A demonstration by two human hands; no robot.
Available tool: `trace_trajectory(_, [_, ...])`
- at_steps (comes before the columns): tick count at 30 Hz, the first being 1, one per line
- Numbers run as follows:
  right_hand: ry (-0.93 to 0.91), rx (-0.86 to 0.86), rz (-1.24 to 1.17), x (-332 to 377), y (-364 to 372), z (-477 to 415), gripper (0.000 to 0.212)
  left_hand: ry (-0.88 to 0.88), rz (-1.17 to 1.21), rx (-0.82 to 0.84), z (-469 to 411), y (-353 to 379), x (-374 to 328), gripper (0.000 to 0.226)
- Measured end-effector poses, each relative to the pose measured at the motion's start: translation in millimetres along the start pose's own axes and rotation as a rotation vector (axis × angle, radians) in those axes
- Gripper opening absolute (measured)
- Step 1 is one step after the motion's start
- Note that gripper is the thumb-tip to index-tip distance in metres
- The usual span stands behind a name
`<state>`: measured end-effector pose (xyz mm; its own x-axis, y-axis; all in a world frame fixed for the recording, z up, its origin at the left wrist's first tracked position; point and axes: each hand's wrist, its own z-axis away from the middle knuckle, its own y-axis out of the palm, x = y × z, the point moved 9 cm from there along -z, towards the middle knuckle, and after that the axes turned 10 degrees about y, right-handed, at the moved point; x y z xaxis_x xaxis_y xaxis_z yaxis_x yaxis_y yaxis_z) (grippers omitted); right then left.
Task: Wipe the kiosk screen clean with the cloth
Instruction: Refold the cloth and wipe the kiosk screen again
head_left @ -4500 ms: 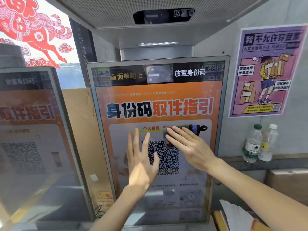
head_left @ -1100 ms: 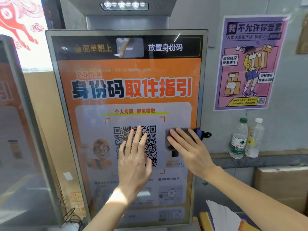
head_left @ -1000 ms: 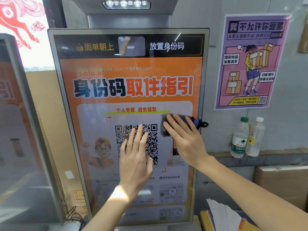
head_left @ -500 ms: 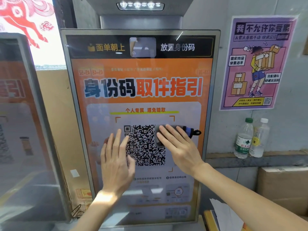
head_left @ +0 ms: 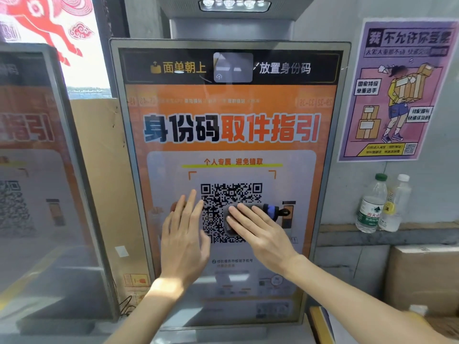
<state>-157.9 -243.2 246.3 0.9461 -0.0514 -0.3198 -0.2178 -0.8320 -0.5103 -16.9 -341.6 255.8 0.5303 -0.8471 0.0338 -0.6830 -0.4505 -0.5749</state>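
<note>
Since a second ago, your cloth (head_left: 259,209) has slid from beside the square code (head_left: 231,193) onto its lower right part, and your left hand (head_left: 185,242) has shifted off the code to its 9 o'clock edge.

Your right hand (head_left: 260,235) now lies flat on the cloth, fingers straight and slightly spread, pressing it against the kiosk screen (head_left: 231,103). Nothing is curled round the cloth; it is held by palm and finger pressure alone. The cloth is dark grey with a blue band and a small black loop sticking out towards 3 o'clock, past your fingertips. It sits a little below the middle of the screen, at about 5 o'clock of the code.

Your left hand is also flat and relaxed, fingers straight and pointing to 12 o'clock, their tips at the code's left edge. It appears to rest on the glass, just beside your right hand without touching it.

At 2 o'clock of the screen a purple poster (head_left: 397,90) hangs on the wall. At 3 o'clock two plastic bottles (head_left: 371,207) stand side by side on a ledge, with a cardboard box (head_left: 422,276) below them at 4 o'clock. At 9 o'clock stands a second screen (head_left: 37,170), and at 11 o'clock a red paper horse (head_left: 44,23) is stuck to the window.
</note>
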Motion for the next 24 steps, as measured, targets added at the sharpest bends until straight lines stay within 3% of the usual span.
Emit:
trace_trajectory(9, [0.230,-0.185,-0.088,-9,-29,-80,0.057,-0.033,0.057,0.014,3,-3,6,0.074])
trace_trajectory(16, [-0.032,0.012,-0.056,41,18,-19,0.056,-0.110,0.075,-0.015,19,-21,45,0.072])
trace_trajectory(19, [-0.029,0.035,-0.062,49,18,-19,0.057,-0.334,0.227,-0.119,28,-33,73,0.076])
trace_trajectory(21, [0.031,-0.010,-0.076,47,8,-37,0.057,-0.528,0.418,-0.187,33,-32,85,0.083])
trace_trajectory(24, [0.144,-0.105,-0.120,39,-10,-75,0.054,-0.680,0.701,-0.241,31,-22,89,0.079])
